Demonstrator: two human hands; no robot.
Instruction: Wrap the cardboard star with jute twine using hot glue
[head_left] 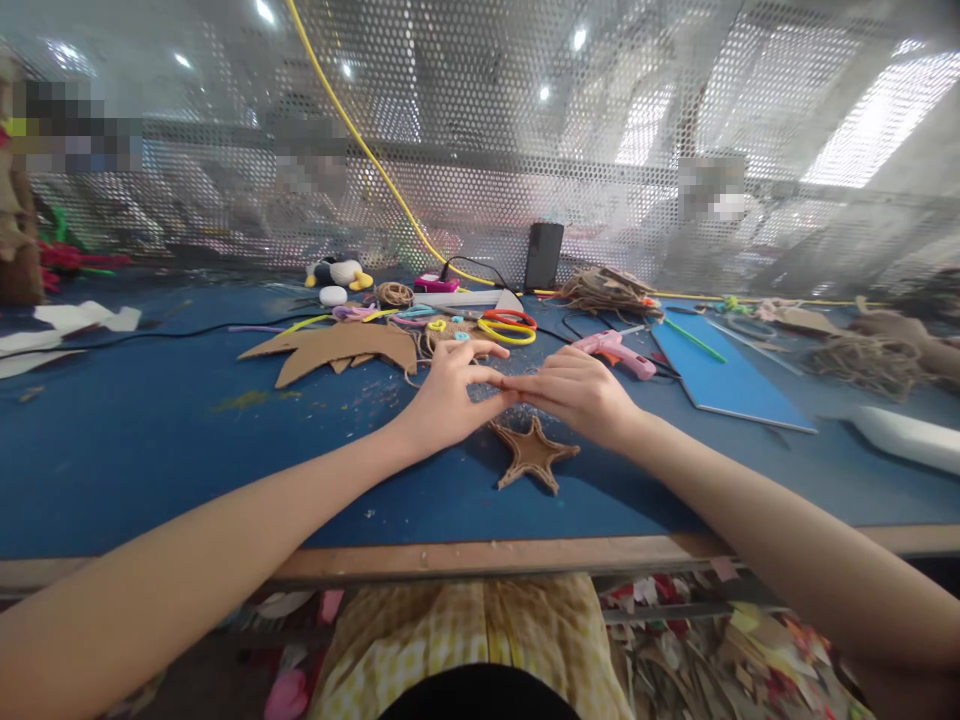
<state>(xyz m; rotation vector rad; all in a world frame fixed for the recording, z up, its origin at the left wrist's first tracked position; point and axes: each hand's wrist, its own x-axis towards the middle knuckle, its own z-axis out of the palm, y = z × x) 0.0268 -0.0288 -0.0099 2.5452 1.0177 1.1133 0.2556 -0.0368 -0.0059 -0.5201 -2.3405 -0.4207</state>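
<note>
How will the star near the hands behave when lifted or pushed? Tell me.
The star looks like cardboard edged with twine, so it is probably light and fairly stiff. Lying flat on the blue table, it should likely slide rather than roll when pushed. Its narrow points may bend if pinched.

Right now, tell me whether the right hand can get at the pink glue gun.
Probably yes: the pink glue gun lies just beyond the right hand, with nothing visible lying on it, though that hand is touching the left hand.
</note>
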